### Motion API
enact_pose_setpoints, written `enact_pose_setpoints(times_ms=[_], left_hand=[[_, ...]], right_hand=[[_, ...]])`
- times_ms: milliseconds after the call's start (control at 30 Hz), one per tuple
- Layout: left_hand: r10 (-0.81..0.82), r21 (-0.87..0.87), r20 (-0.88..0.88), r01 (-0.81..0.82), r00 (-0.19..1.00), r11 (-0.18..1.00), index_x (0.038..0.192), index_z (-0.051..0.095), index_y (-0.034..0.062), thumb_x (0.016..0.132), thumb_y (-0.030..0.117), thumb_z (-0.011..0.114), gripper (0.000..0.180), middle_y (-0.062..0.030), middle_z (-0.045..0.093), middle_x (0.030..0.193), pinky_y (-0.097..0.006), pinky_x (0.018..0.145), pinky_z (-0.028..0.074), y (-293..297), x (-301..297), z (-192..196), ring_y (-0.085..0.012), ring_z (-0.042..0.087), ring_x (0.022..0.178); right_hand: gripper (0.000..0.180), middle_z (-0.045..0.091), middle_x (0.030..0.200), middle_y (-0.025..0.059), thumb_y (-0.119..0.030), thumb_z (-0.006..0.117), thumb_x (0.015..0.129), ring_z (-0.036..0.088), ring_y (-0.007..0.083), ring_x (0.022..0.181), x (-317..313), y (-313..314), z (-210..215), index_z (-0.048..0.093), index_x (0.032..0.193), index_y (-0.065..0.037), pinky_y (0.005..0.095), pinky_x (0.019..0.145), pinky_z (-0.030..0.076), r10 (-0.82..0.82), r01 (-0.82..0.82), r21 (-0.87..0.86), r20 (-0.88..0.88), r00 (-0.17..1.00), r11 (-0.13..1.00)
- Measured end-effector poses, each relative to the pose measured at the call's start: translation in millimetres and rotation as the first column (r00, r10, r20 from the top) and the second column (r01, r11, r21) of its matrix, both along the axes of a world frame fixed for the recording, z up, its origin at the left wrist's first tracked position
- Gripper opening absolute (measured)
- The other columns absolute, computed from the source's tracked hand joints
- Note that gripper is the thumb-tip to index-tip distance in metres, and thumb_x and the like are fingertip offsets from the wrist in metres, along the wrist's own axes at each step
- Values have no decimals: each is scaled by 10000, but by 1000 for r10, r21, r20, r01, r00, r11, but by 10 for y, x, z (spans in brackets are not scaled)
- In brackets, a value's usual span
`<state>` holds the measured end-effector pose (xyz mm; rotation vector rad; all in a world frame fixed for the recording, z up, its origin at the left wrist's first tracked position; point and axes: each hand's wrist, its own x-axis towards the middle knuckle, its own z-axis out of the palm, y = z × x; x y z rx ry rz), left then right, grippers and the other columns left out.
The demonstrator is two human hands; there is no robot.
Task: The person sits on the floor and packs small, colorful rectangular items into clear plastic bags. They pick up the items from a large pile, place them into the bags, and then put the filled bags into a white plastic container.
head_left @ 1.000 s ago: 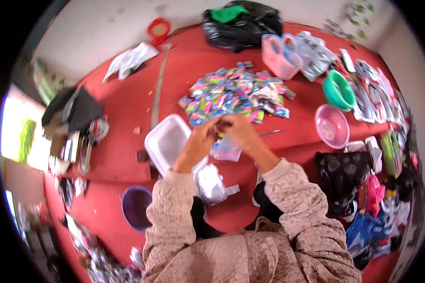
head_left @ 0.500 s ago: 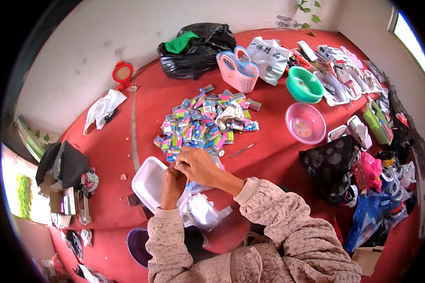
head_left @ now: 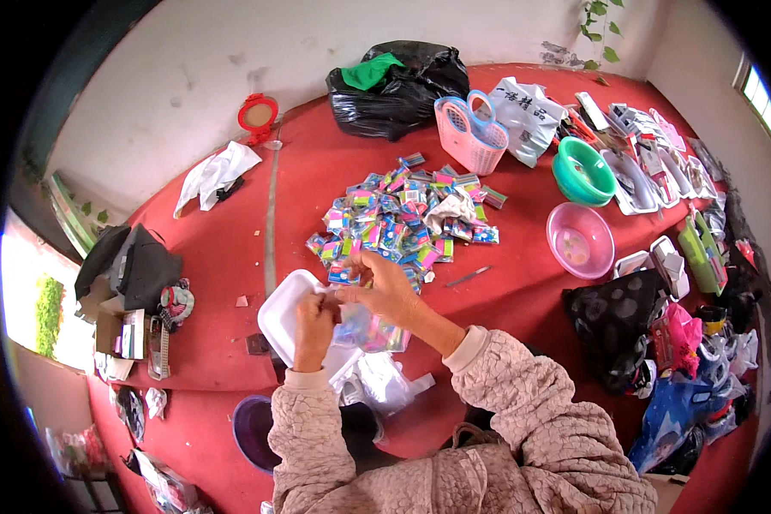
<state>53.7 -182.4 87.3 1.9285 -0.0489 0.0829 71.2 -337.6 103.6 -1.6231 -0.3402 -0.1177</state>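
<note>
Holding clear bag (head_left: 373, 332) (probably light, limp; best gripped by rim) in left hand (head_left: 315, 327), with right hand (head_left: 380, 289) spread

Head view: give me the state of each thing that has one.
Left hand: curled closed, hold unclear
Right hand: partly open
Clear bag: partly hidden, not empty
White basin: mouth up
Small packets: heaped loosely
Green basins: stacked, mouth up
Pink basin: mouth up
Purple basin: mouth up
Black bag: bulging, green cloth on top
</note>
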Motion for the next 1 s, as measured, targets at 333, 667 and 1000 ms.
enact_pose_setpoints(times_ms=[333, 667, 1000], left_hand=[[-15, -394, -49, -6, 999, 919, 686, 532, 26, 847, 133, 491, 198, 11, 456, 551, -191, 367, 206, -76, -91, 90, -34, 332, 405], [-26, -630, -72, -26, 997, 776, 778, 498, 23, 867, 135, 482, 144, -13, 497, 581, -167, 376, 230, -60, -144, 332, -18, 336, 414], [-75, -676, -52, 20, 996, 737, 899, 520, 3, 867, 106, 482, 114, -30, 510, 613, -154, 399, 230, -54, -130, 389, -19, 350, 455]], right_hand=[[161, 542, 799, 132, -124, 579, 699, 544, 306, 784, -132, 176, -407, 530, 815, -24, 419, 681, 423, 107, 128, -532, 389, 915, 837], [208, 573, 846, 193, -86, 523, 796, 567, 342, 801, -69, 209, -212, 553, 984, -4, 363, 656, 433, 163, -148, -143, 98, 982, 979], [155, 563, 685, 62, -84, 458, 847, 485, 92, 661, -24, 97, -127, 537, 883, 44, 251, 599, 410, 162, -163, -4, -70, 984, 987]])
